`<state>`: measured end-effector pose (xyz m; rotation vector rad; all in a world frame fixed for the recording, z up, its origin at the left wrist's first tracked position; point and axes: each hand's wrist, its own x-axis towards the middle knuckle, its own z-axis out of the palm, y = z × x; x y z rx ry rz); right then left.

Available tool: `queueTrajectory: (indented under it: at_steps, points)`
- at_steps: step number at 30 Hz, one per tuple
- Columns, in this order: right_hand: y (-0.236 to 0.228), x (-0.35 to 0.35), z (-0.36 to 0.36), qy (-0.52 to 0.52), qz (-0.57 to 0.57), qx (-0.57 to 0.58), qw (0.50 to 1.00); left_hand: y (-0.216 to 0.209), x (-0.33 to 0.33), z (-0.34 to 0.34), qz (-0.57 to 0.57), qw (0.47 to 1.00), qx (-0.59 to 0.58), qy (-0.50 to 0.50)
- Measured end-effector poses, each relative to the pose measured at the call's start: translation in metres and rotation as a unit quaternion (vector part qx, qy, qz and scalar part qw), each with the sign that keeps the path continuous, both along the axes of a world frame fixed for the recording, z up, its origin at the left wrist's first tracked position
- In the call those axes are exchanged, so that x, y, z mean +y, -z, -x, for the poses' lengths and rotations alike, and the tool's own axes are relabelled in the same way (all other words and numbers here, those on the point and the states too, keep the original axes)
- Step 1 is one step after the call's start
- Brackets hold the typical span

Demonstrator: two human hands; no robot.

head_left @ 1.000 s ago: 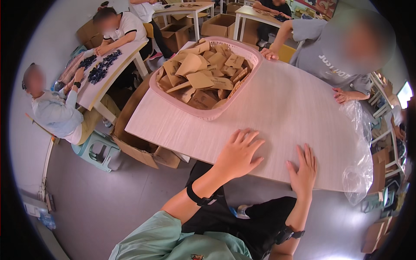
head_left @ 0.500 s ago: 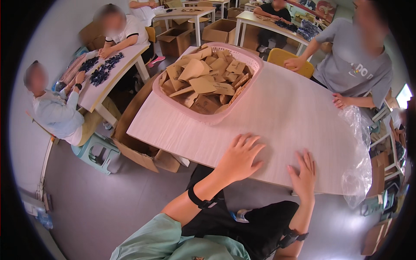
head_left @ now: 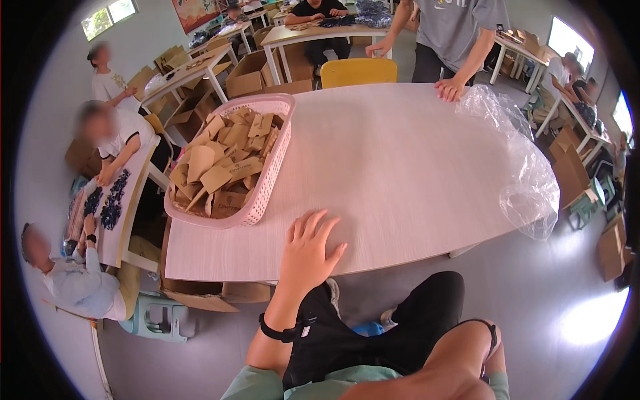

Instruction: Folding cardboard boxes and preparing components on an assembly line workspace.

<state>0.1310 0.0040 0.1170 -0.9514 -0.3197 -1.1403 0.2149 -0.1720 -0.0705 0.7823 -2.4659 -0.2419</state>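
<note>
My left hand [head_left: 310, 250] lies flat on the near edge of a pale wood-grain table [head_left: 400, 173], fingers spread and holding nothing; a black band circles its wrist. A pink plastic basket [head_left: 267, 183] full of several brown paper pieces [head_left: 220, 167] stands on the table's left end, a short way from my fingertips. My right forearm [head_left: 440, 363] lies low over my lap with a black strap at the wrist, and its hand does not show.
A crumpled clear plastic sheet [head_left: 527, 173] hangs over the table's right end. A person in a grey shirt rests a hand [head_left: 450, 90] on the far edge beside a yellow chair [head_left: 359, 70]. People sit at a side table [head_left: 117, 200] on the left; cardboard boxes [head_left: 253, 73] stand behind.
My right hand has come off the table and dropped toward my lap. My left hand stays flat at the near edge. The view has swung, putting the basket further left.
</note>
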Motion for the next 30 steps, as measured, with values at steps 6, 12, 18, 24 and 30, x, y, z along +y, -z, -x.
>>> queueTrajectory:
  at_steps: [6, 12, 18, 24, 30]
  points:
    - [0.010, -0.005, 0.016, -0.023, 0.029, 0.055, 0.998, 0.001, 0.001, -0.003, 0.000, 1.000, 0.000, -0.014]
    - [0.064, -0.002, 0.049, -0.009, 0.146, 0.068, 0.987, 0.002, 0.000, -0.003, 0.005, 1.000, -0.004, -0.016]
    - [0.125, 0.003, 0.100, 0.368, -0.035, 0.142, 0.918, 0.003, 0.001, -0.005, 0.000, 1.000, 0.029, -0.004]
    - [0.170, -0.049, 0.149, 0.652, -0.132, 0.596, 0.450, 0.003, 0.000, -0.005, 0.018, 1.000, 0.009, -0.019]
    - [0.189, -0.058, 0.148, 0.589, -0.073, 0.786, 0.172, 0.004, 0.000, -0.006, 0.014, 1.000, 0.014, -0.021]
